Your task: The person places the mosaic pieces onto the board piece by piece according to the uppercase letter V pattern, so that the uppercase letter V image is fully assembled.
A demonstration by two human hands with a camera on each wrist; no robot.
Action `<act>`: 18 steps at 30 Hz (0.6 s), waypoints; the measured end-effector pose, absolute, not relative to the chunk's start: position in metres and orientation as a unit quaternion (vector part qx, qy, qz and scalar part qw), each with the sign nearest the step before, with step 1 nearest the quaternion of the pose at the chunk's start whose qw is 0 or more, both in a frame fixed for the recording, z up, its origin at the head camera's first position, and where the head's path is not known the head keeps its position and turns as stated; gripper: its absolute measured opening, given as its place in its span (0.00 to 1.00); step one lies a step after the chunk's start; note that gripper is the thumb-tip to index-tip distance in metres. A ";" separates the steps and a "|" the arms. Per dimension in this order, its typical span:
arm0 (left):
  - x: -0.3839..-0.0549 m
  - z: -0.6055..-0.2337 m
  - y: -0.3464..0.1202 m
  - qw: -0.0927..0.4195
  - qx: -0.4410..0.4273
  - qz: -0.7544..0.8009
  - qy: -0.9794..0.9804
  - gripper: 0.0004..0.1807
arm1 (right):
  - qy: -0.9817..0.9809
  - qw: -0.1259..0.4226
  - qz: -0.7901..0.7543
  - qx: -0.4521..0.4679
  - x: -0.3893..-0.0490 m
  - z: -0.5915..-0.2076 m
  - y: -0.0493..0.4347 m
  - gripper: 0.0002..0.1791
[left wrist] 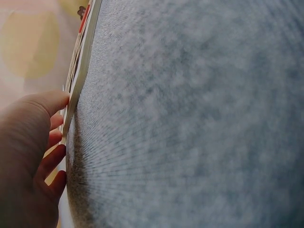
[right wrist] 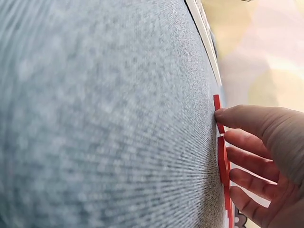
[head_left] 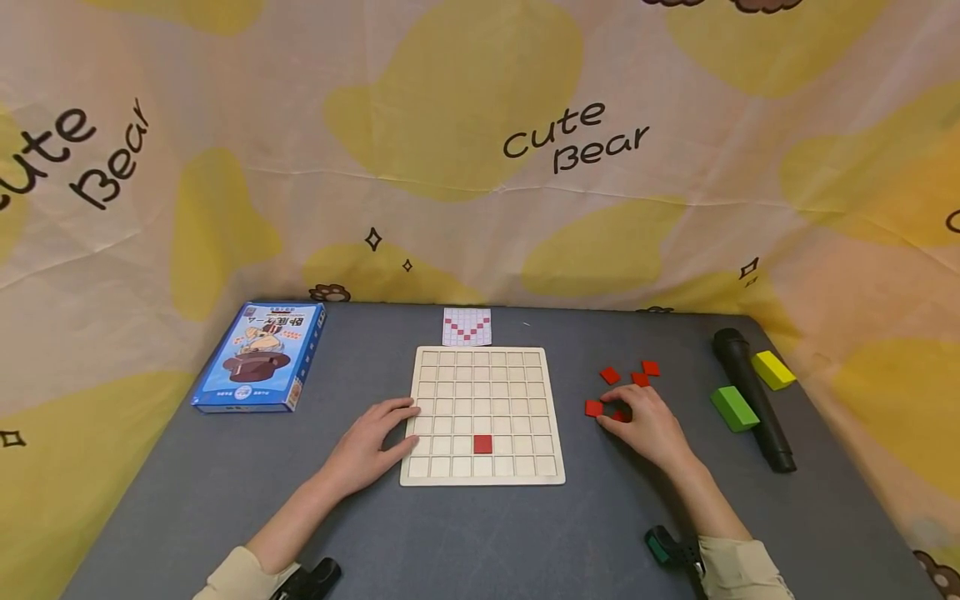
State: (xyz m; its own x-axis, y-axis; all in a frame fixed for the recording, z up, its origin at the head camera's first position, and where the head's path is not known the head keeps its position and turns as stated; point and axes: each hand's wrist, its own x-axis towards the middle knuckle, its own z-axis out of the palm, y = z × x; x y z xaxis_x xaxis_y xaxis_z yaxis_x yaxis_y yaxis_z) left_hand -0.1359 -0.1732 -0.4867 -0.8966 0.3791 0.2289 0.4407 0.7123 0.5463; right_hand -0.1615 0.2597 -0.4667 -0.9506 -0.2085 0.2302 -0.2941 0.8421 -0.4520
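Observation:
A pale square grid board [head_left: 517, 476] lies on the grey table, with one red tile [head_left: 483, 444] in a cell low on it. My left hand [head_left: 367, 446] rests at the board's left side, its thumb and relaxed fingertips touching the edge, also visible in the left wrist view. To the right of the board, my right hand [head_left: 648, 421] pinches a small red tile [head_left: 593, 408] between thumb and index finger, low at the tabletop. In the right wrist view the thumb overlaps that tile [right wrist: 217, 102]. Several other red tiles [head_left: 610, 376] lie around the fingers, one partly hidden under them.
A small card [head_left: 467, 327] with a V of pink squares lies behind the board. At the left is a blue box [head_left: 258, 358]. On the right lie a black microphone [head_left: 756, 400], a green block [head_left: 735, 408] and a yellow block [head_left: 773, 370]. A patterned cloth hangs behind.

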 end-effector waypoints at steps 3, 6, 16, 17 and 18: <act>-0.136 -0.487 -0.173 0.049 -0.221 -0.306 -0.925 0.25 | -0.955 0.085 0.249 0.133 -0.162 -0.467 0.260 0.13; -0.136 -0.486 -0.173 0.048 -0.220 -0.306 -0.925 0.25 | -0.955 0.085 0.249 0.134 -0.162 -0.468 0.259 0.12; -0.136 -0.488 -0.173 0.043 -0.219 -0.306 -0.926 0.26 | -0.947 0.085 0.280 0.136 -0.162 -0.467 0.240 0.11; -0.136 -0.488 -0.173 0.042 -0.218 -0.306 -0.926 0.26 | -0.945 0.086 0.284 0.139 -0.162 -0.467 0.237 0.11; -0.136 -0.488 -0.173 0.042 -0.218 -0.306 -0.926 0.26 | -0.943 0.086 0.288 0.143 -0.162 -0.466 0.234 0.11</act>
